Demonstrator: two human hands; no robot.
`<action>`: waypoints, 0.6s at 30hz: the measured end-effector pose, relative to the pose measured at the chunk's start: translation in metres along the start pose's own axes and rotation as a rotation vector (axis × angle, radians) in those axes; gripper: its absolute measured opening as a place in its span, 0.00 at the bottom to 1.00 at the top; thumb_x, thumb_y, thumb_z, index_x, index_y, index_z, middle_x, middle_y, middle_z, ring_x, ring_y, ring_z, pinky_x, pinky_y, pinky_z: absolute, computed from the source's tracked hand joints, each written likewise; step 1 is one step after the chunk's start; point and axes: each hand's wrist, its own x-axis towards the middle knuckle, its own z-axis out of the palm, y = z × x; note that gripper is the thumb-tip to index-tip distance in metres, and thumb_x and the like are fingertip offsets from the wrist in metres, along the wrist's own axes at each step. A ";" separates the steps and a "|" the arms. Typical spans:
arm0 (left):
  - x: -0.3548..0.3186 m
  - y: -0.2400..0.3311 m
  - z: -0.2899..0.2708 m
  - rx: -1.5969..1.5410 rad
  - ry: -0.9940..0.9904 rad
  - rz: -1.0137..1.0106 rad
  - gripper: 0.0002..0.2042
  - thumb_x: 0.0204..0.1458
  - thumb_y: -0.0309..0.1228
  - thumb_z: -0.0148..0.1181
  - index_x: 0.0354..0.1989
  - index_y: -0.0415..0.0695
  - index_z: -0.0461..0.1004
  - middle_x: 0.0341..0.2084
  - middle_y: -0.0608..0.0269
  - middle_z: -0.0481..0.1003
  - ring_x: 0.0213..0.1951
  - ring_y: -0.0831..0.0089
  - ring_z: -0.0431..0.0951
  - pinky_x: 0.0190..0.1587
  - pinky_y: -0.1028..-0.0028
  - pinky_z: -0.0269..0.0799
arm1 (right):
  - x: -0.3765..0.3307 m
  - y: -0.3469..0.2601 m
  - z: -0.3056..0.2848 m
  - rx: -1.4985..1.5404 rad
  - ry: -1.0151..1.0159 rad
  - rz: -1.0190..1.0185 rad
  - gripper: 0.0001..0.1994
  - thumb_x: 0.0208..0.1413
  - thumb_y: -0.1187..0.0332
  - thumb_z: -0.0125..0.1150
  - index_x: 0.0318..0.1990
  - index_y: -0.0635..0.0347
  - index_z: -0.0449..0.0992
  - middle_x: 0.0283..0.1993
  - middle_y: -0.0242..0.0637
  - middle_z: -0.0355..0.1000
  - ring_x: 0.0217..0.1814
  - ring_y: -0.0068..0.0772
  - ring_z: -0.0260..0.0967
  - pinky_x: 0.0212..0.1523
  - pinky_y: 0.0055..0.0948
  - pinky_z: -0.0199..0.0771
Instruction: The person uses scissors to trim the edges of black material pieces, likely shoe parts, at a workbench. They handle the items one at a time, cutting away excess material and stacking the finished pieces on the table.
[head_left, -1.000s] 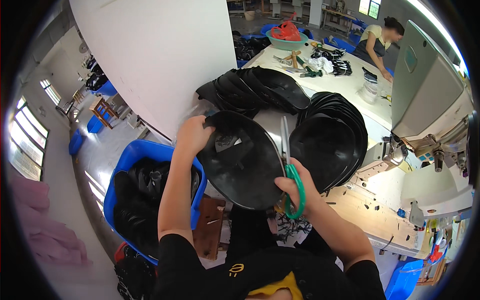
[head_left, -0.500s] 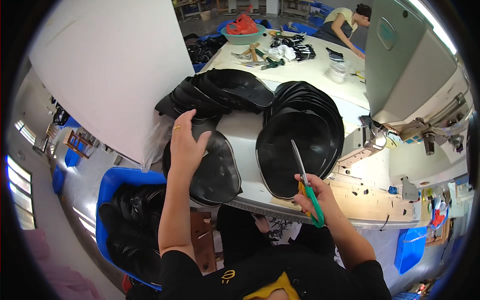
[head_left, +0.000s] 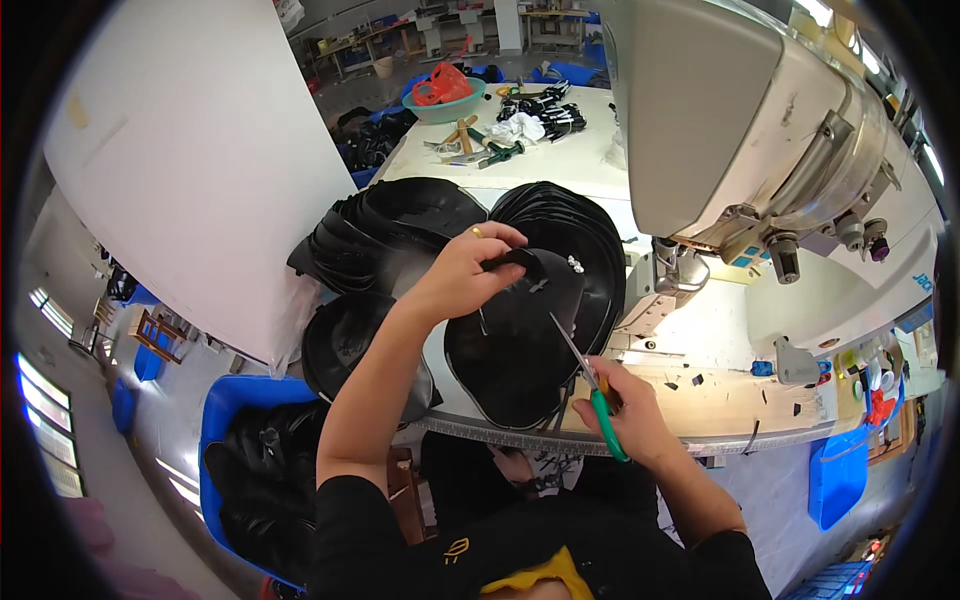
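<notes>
My left hand (head_left: 468,276) pinches the far edge of a black, curved, leather-like panel (head_left: 510,350), and the edge folds up under the fingers. A short dark strip curls at that spot, and small white bits (head_left: 575,264) show beside it. In my right hand (head_left: 632,412) are scissors (head_left: 604,420) with green handles; the blades point up and left, close to the panel's right side. Whether they touch it I cannot tell. Behind the panel stands a stack of similar black pieces (head_left: 560,215). A second stack (head_left: 375,240) leans to the left, above a single shiny black panel (head_left: 345,345).
A large sewing machine (head_left: 715,120) looms at the right, with dark scraps (head_left: 697,381) on the table by it. A white panel (head_left: 190,170) walls the left. Beyond lie hand tools (head_left: 475,145) and a green basin (head_left: 445,103). A blue bin (head_left: 215,420) stands lower left.
My left hand has moved right from the left-hand panel and now grips a panel in front of the right stack. The scissors have shifted slightly left. The view has turned, and the other person is out of sight.
</notes>
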 end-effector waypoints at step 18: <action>-0.128 0.025 0.060 -1.305 0.207 -0.701 0.15 0.60 0.42 0.49 0.39 0.40 0.68 0.27 0.60 0.75 0.12 0.79 0.66 0.16 0.78 0.63 | 0.013 -0.032 -0.019 -0.411 -0.112 -0.544 0.32 0.35 0.69 0.71 0.55 0.48 0.69 0.34 0.33 0.65 0.39 0.40 0.64 0.43 0.40 0.60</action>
